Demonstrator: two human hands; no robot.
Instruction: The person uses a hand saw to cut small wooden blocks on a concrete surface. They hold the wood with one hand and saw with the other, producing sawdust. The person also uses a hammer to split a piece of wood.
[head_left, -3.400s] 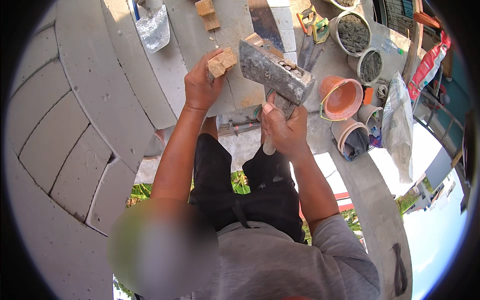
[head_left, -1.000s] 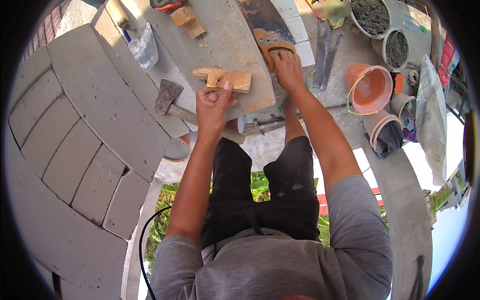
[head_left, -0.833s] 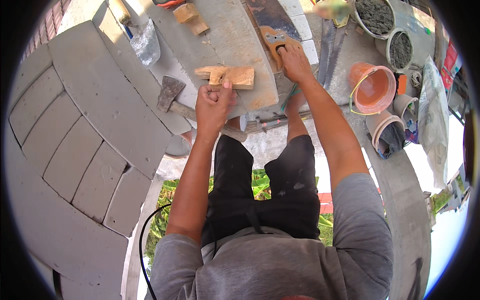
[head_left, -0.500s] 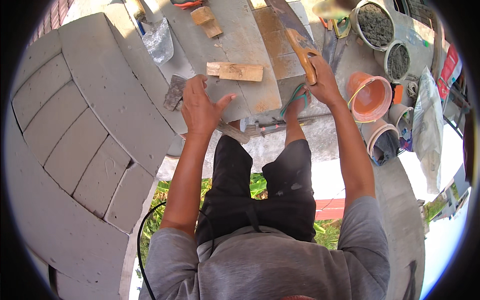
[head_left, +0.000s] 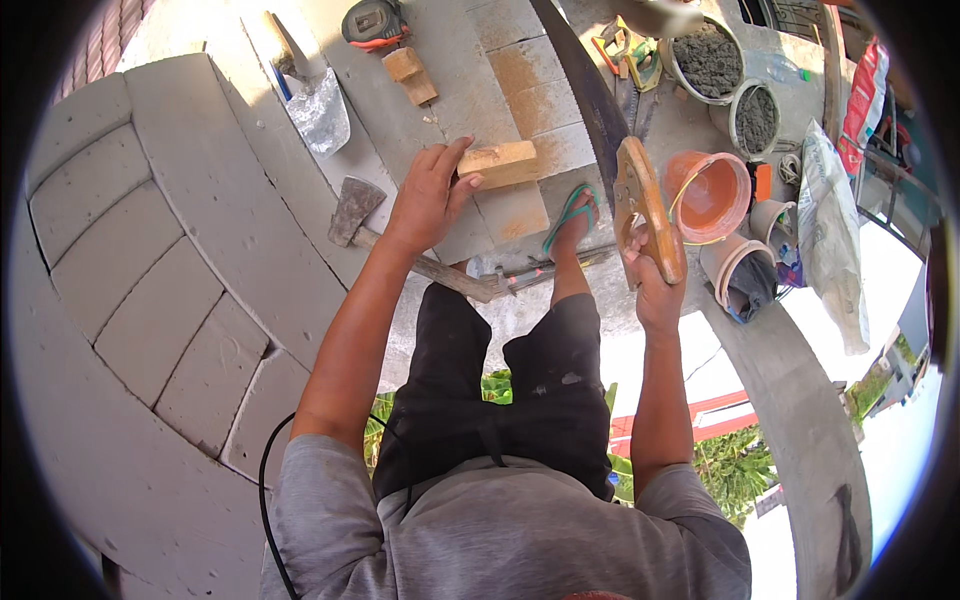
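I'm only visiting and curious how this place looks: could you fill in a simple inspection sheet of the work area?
Surface: grey slabs, with tan patches in places.
Things in use: handsaw and wooden block.
Clutter: tape measure, smaller wood piece, metal trowel blade, and heavy-headed tool lying by the left forearm.
Hands: left hand at the block's left end, firmness of grip unclear; right hand around the handsaw's handle.
Cables: thin black cable curving beside the left sleeve.
Surroundings: grey blockwork at left; orange bucket and buckets of grey mix at right.
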